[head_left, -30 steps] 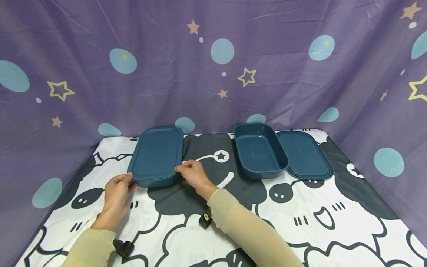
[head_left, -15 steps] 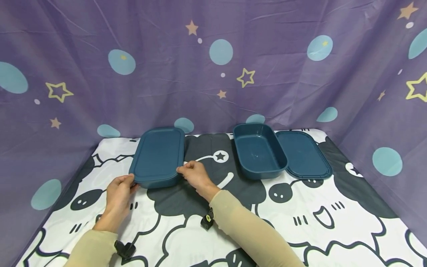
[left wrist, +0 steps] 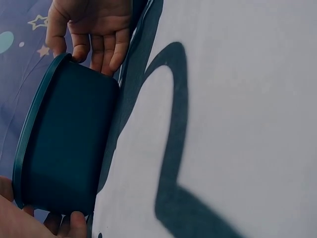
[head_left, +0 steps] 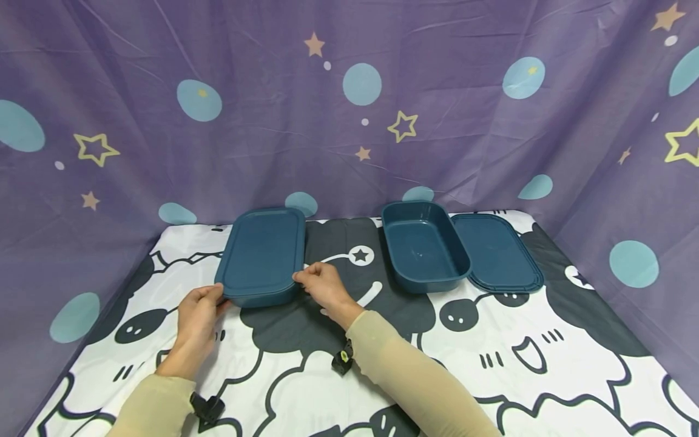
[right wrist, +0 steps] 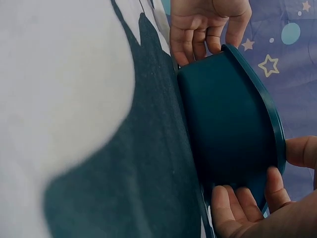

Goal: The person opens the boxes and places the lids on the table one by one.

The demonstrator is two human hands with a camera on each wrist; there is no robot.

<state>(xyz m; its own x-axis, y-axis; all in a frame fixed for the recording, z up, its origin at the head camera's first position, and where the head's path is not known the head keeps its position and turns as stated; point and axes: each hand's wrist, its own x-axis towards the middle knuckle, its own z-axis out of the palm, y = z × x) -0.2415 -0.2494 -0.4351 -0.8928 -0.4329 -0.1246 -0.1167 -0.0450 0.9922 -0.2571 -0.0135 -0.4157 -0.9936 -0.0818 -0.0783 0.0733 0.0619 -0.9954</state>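
Observation:
A dark blue rectangular food container [head_left: 264, 249] with its lid on sits at the back left of the table. My left hand [head_left: 195, 320] holds its near left corner, thumb by the lid's rim and fingers against the side wall. At the near right corner my right hand [head_left: 329, 292] grips the rim with thumb and fingers. The right wrist view shows my right thumb [right wrist: 301, 151] at the rim and the other fingers low along the wall [right wrist: 228, 124]. In the left wrist view, the container's wall [left wrist: 69, 139] stands between both hands.
A second blue container [head_left: 426, 246], without a lid, stands at the back right. Beside it lies a flat blue lid [head_left: 497, 252], partly overlapped by that container in view. A purple curtain [head_left: 349, 152] borders the cartoon-print tablecloth [head_left: 306, 394] at the back and sides.
The lidded container has slid slightly to the right, with both hands keeping their hold and moving along with it. The open container and loose lid have not moved.

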